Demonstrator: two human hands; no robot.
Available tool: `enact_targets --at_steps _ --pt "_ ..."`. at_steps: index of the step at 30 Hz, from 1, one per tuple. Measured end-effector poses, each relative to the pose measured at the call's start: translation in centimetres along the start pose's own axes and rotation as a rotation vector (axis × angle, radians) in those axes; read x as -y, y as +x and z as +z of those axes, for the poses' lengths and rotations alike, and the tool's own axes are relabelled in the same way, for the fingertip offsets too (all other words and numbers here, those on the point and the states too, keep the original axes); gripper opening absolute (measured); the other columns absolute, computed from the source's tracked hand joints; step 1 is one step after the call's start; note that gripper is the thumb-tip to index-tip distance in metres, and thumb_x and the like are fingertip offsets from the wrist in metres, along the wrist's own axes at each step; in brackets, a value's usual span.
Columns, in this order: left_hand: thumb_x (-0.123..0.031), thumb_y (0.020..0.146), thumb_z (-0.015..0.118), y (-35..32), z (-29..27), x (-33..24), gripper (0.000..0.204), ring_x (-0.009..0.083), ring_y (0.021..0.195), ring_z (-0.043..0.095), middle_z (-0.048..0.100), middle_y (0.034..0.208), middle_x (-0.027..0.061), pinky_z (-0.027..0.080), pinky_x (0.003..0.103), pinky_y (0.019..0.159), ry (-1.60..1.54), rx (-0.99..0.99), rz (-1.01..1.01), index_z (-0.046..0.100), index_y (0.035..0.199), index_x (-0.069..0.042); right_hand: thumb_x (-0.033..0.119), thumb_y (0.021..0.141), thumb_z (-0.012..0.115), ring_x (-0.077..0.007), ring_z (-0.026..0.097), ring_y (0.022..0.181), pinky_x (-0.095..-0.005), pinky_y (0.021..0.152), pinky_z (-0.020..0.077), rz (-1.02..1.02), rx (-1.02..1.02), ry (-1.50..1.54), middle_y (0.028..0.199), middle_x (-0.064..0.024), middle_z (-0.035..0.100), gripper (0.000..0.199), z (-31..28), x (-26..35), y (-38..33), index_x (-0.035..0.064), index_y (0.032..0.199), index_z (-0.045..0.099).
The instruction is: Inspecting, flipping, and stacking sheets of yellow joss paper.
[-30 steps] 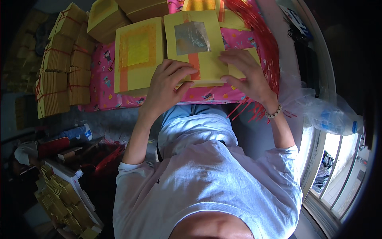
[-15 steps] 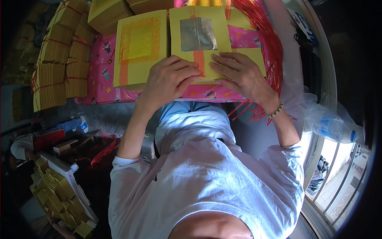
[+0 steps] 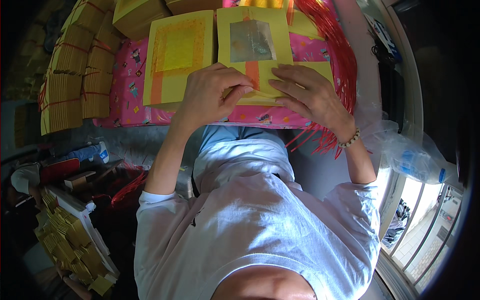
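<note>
Silver-foiled joss paper [image 3: 252,42] lay on the pink cloth [image 3: 125,106], long axis pointing away from the person.
The left hand [image 3: 212,92] seemed to pinch its near edge; the right hand [image 3: 315,97], fingers parted, touched the near right corner.

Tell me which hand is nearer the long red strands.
Right. The right hand is just left of the red strands; the left hand is farther left, at yellow paper.

Over on the right, daylight comes through a barred window [image 3: 425,225], with pale paving [image 3: 424,248] outside. A pink cartoon-print cover [image 3: 132,82] drapes the table; past its edge I see grey floor [image 3: 145,141], and the left side lies in shadow.
</note>
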State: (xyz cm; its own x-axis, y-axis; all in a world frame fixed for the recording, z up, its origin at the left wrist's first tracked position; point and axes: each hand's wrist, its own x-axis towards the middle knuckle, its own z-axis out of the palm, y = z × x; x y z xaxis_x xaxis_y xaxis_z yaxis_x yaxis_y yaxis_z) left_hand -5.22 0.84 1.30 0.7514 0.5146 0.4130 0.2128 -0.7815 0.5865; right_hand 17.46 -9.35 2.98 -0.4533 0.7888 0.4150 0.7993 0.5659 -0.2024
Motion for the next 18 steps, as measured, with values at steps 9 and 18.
enact_targets --at_steps 9,18 --pt "-0.015 0.076 0.067 0.16 0.0 -0.28 0.006 0.0219 0.066 0.061 0.067 0.072 0.0037 0.048 0.034 0.059 0.007 0.0 -0.048 0.07 0.079 -0.011 0.016 0.074 0.07 -0.0261 0.059 0.101 -0.0367 0.084 0.0503 0.032 -0.035 0.003 0.103 -0.0083 0.064 0.025 0.09 0.1 -0.59 0.0049 0.096 0.066" --pt "-0.018 0.077 0.067 0.24 -0.27 -0.33 0.009 0.0233 0.065 0.062 0.067 0.072 0.0064 0.049 0.033 0.059 -0.082 0.0 -0.137 0.071 0.079 -0.01 0.016 0.073 0.071 -0.0266 0.06 0.099 -0.0363 0.082 0.0511 0.039 -0.052 -0.003 0.103 -0.0086 0.064 0.025 -0.43 -0.02 -0.64 0.0047 0.095 0.066"
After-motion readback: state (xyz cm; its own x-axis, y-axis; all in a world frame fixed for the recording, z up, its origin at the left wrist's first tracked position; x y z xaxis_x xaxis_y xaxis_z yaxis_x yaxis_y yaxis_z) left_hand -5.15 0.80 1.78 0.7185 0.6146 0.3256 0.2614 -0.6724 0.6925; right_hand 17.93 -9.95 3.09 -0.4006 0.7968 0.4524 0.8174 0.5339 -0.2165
